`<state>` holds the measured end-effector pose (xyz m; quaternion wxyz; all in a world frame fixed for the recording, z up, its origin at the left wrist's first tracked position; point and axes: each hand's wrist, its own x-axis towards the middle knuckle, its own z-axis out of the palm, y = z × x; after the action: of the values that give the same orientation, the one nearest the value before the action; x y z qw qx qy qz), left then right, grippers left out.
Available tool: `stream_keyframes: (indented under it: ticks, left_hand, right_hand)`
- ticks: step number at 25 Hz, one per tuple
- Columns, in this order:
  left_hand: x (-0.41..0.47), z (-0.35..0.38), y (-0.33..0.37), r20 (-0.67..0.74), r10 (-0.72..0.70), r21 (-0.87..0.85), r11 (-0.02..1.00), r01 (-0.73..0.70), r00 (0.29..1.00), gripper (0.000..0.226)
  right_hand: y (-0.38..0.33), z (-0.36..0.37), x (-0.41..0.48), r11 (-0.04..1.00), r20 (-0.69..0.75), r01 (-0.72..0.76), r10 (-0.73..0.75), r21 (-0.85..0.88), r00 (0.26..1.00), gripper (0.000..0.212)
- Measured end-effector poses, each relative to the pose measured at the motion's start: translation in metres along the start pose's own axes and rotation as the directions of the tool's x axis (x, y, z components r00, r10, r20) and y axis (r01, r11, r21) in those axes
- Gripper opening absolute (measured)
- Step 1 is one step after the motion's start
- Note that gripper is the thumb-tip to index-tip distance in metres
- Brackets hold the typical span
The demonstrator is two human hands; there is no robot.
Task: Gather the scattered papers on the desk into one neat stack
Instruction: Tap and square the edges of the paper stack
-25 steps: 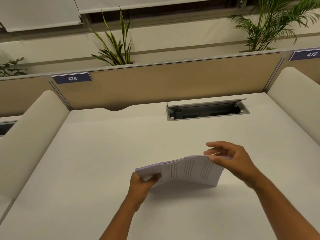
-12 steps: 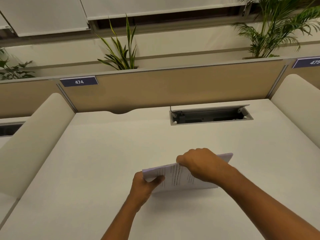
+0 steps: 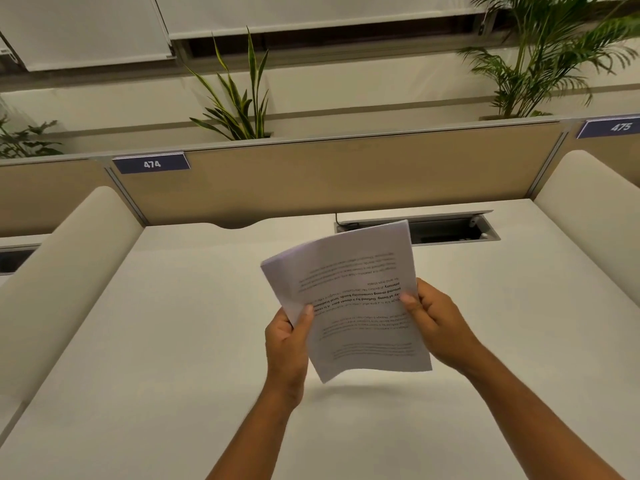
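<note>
A stack of white printed papers [image 3: 349, 289] is held up above the white desk [image 3: 173, 341], tilted, with the text upside down to me. My left hand [image 3: 287, 344] grips the stack's left edge, thumb on the front sheet. My right hand [image 3: 433, 323] grips the right edge, thumb pressed on the page. The sheets lie together with edges nearly aligned, the top corner slightly curled. The stack casts a faint shadow on the desk below it.
An open cable tray [image 3: 450, 230] is set into the desk behind the papers. A tan partition [image 3: 329, 181] with labels 474 and 475 stands at the back. Padded side dividers [image 3: 65, 258] flank the desk; the right divider [image 3: 588, 216] rises at the right. Plants stand behind the partition.
The papers went from low and nearly flat over the desk to lifted and upright. My right hand moved from on top of the stack to its right edge.
</note>
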<state>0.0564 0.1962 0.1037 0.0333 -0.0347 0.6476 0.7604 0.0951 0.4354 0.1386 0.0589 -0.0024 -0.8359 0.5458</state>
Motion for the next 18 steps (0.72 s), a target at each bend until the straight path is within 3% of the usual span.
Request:
stream_keyframes:
  ticks: [4,7,12,18]
  left_hand:
    - [-0.005,0.015,0.005,-0.042,0.081,0.100,0.992,-0.076,0.996,0.022]
    - [-0.003,0.010,0.000,-0.039,0.137,0.071,0.988,-0.134,0.990,0.022]
    - [-0.017,0.009,-0.033,-0.028,0.013,0.069,0.998,-0.011,1.000,0.032]
    - [-0.017,0.007,-0.042,0.019,0.030,0.136,0.990,-0.032,0.999,0.035]
  right_hand:
    - [0.013,0.011,-0.008,1.000,-0.114,-0.002,0.002,-0.003,0.993,0.027]
    - [0.024,0.017,-0.016,1.000,-0.114,-0.012,0.012,0.004,0.993,0.026]
    - [0.068,0.035,-0.034,0.966,-0.018,-0.096,0.094,-0.240,0.995,0.029]
    - [0.070,0.034,-0.036,0.953,-0.139,-0.142,0.107,-0.269,0.985,0.028]
